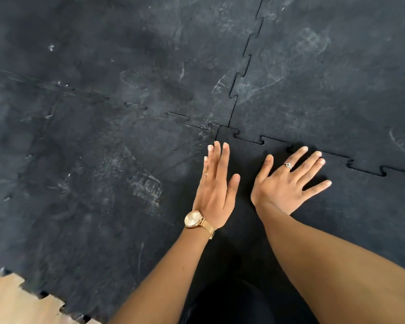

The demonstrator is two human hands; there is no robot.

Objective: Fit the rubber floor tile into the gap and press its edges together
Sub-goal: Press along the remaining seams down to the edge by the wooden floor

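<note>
Head view, looking down at black interlocking floor. The rubber floor tile sits in the lower right of the frame, cleaner and darker than its scuffed neighbours. Its far corner meets the four-way junction just above centre.

Right hand: flat on the tile, palm down, fingers spread and released, grasping nothing. Fingertips lie just short of the toothed seam along the tile's upper edge. Ring on one finger.

Left hand: fingers straight and together, open, nothing held. It lies over the tile's left edge near the corner. Cannot tell whether the palm presses flat or stands tilted on its side. Gold watch on that wrist.

Edges: upper seam shows dark gaps at several lobes toward the right of the frame. The left seam is hidden under the left hand and forearm.

Open room: scuffed tiles fill the upper and left frame. Wood floor shows at lower left beyond a toothed border.
</note>
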